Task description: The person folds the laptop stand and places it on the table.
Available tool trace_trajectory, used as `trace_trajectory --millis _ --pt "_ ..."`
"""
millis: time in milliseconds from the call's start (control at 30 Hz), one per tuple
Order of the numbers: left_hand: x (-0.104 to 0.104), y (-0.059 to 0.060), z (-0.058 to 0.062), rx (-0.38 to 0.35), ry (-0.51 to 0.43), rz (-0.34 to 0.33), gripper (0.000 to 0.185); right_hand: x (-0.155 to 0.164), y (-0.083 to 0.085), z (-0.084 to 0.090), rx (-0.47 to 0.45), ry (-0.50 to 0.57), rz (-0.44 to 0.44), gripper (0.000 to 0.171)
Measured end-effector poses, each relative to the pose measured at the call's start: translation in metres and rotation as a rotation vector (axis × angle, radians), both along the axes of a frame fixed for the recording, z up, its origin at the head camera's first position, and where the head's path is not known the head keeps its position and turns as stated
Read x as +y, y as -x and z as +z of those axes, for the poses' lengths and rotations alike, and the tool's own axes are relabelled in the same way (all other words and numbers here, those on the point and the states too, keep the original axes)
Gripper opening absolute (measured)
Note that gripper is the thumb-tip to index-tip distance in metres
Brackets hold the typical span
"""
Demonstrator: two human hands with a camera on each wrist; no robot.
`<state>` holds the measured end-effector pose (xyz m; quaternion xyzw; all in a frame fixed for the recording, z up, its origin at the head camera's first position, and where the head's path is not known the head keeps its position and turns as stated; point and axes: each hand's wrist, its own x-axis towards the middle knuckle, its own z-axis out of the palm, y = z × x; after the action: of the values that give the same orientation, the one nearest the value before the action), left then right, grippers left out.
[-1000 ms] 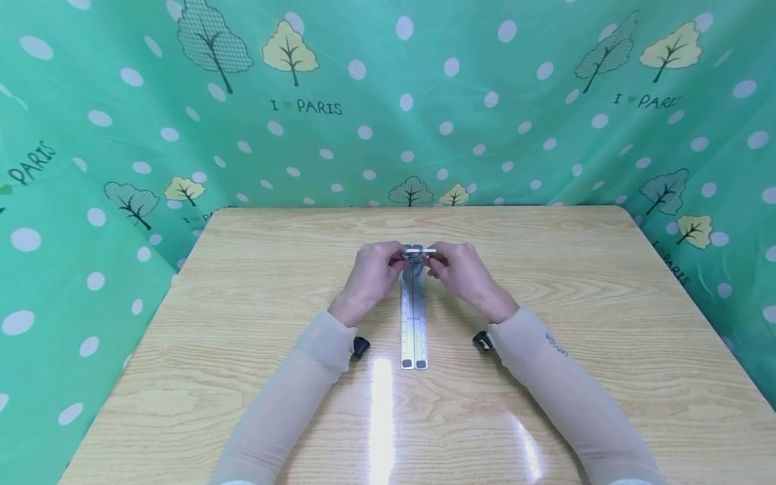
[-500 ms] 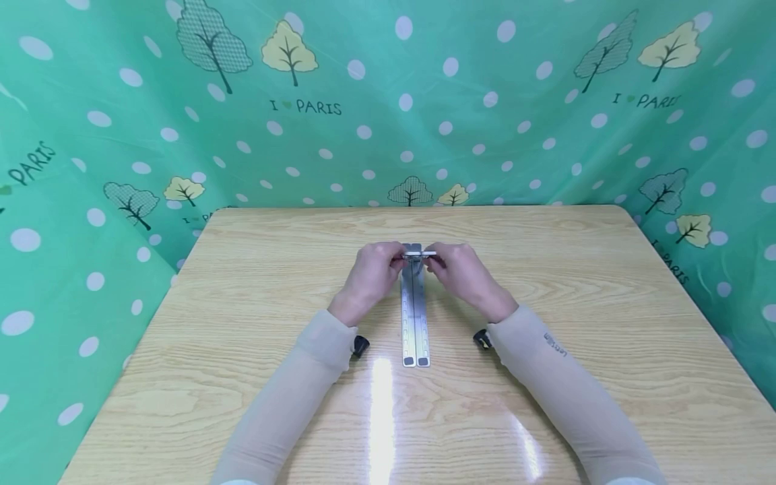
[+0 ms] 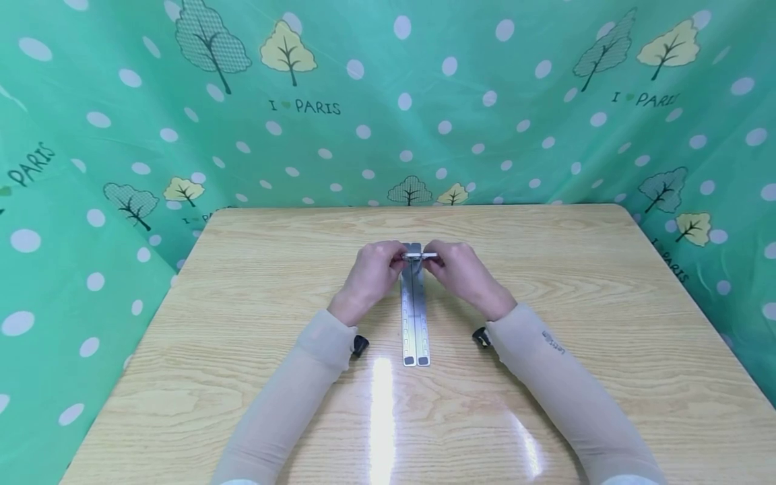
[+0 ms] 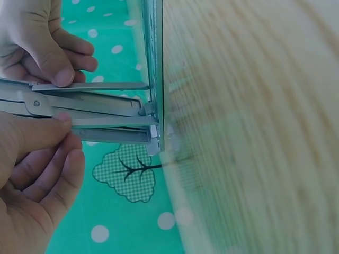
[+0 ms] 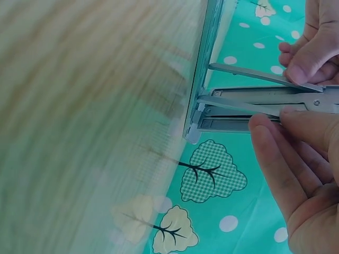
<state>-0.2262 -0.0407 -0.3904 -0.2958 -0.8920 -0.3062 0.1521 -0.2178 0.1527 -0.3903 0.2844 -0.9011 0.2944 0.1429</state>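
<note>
One folding metal stand [image 3: 415, 310] lies on the wooden table [image 3: 242, 283], its two long silver bars side by side and running from the fingers back toward the person — each bar ends in one dark foot pad, two pads counted. No containers are in view. Left hand [image 3: 371, 275] and right hand [image 3: 459, 269] meet at the far end of the stand, fingers curled; between their fingertips sits a short silver crosspiece [image 3: 419, 255] held level, just above the bars. Left wrist view: the left thumb [image 4: 39, 133] presses the hinged metal strips [image 4: 90, 108] from one side while the other hand's thumb bears on the opposite strip. Right wrist view: the right fingers [image 5: 275, 153] pinch the same strips [image 5: 249, 103], the left thumb on the upper one; the strips join an upright bar [image 5: 204, 69] just beyond the fingertips. Exact count of stacked strips cannot be told — at least three. Two small black wrist devices, one behind each hand, near the table surface. Green dotted curtain [image 3: 388, 101] with tree prints stands beyond the fingers, behind the table.
</note>
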Motion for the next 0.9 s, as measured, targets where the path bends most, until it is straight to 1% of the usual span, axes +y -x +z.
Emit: trace_trajectory --millis 267,567,900 --pt "0.0015 0.0002 0.0008 -0.037 0.021 0.007 0.019 -0.0008 0.0013 -0.0013 -0.015 -0.006 -0.017 0.011" --pt "0.0024 0.0007 0.0003 -0.038 0.031 0.0 0.019 -0.0005 0.0003 -0.0001 -0.008 -0.011 -0.011 0.011" --pt "0.0029 0.0 0.0007 -0.043 0.034 0.017 0.018 -0.0002 0.0006 0.0003 -0.002 -0.015 -0.009 0.009"
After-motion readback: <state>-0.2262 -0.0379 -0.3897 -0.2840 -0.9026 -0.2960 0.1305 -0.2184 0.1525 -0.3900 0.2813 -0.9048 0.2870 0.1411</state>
